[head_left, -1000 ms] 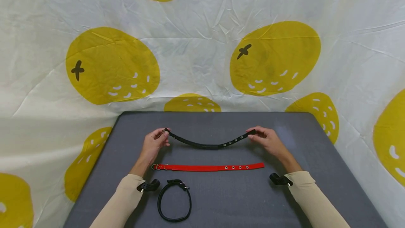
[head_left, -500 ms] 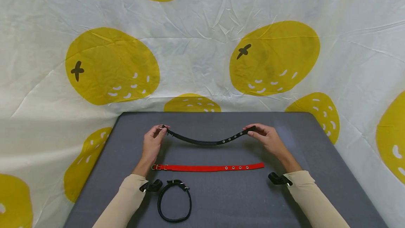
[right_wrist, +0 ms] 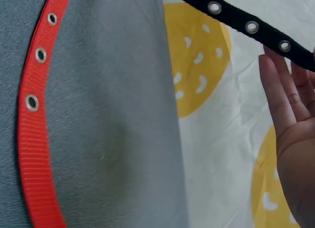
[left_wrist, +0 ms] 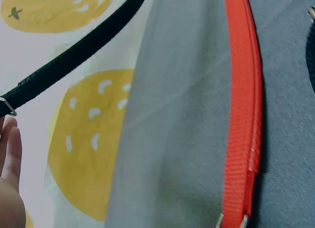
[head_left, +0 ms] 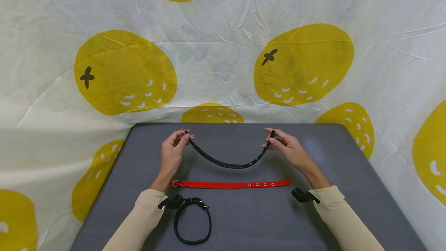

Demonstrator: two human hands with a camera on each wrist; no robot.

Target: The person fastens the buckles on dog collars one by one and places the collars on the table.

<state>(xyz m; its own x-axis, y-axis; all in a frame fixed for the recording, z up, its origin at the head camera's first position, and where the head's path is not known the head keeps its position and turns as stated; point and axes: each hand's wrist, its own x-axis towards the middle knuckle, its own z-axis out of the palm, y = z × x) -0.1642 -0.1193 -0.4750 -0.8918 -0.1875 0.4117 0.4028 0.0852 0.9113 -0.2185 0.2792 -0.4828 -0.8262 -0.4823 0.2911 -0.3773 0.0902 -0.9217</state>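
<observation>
A black collar (head_left: 226, 164) with metal eyelets hangs in a sagging curve above the table, held at both ends. My left hand (head_left: 173, 148) pinches its buckle end between thumb and fingers. On the other side my right hand (head_left: 287, 146) pinches the eyelet end, whose tip points upward. The right wrist view shows several eyelets on this black collar (right_wrist: 252, 27) near the fingers. Below it, a red collar (head_left: 216, 185) lies straight on the table, buckle to the left and eyelets to the right. Nearer to me, a second black collar (head_left: 175, 224) lies buckled into a loop.
The grey table (head_left: 258, 220) carries the collars. Behind it hangs a white cloth (head_left: 216, 65) with yellow fruit prints, close to the table's far edge. Black wrist cameras sit on both sleeves; the left one (head_left: 170, 202) is just beside the looped collar.
Both hands have risen and come closer together, so the held black collar sags more deeply. Its eyelet end now tilts upward. The red collar and the looped collar lie where they were.
</observation>
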